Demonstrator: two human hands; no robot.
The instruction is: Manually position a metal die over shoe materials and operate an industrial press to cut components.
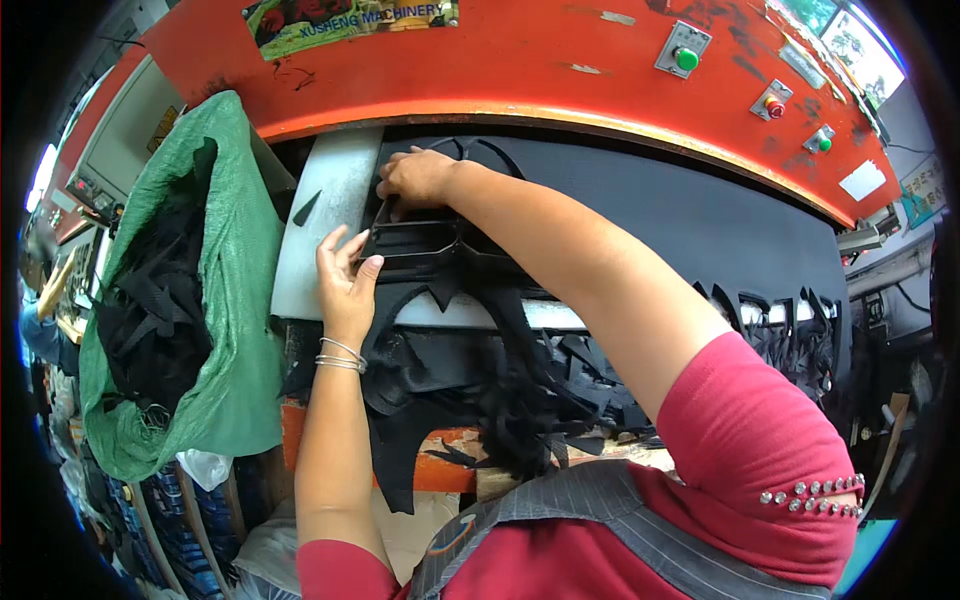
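Observation:
A black metal cutting die (457, 243) with thin upright walls and open compartments lies on the left end of a black sheet (640, 220). My right hand (415, 180) reaches across to its far left part, fingers curled over the rim. At its near left corner is my left hand (345, 285), thumb and fingers set around the edge. The fingertips of the right hand are partly hidden behind the die wall. Below the die, cut strips of the black sheet (500, 330) hang over the near edge of a pale board (330, 190).
An orange-red machine beam (560, 70) spans the far side, with a green button (686, 59) and a red knob (774, 106). At the left stands a green woven sack (245, 330) of black scraps (160, 300). Someone else's hand (58, 285) shows at the far left.

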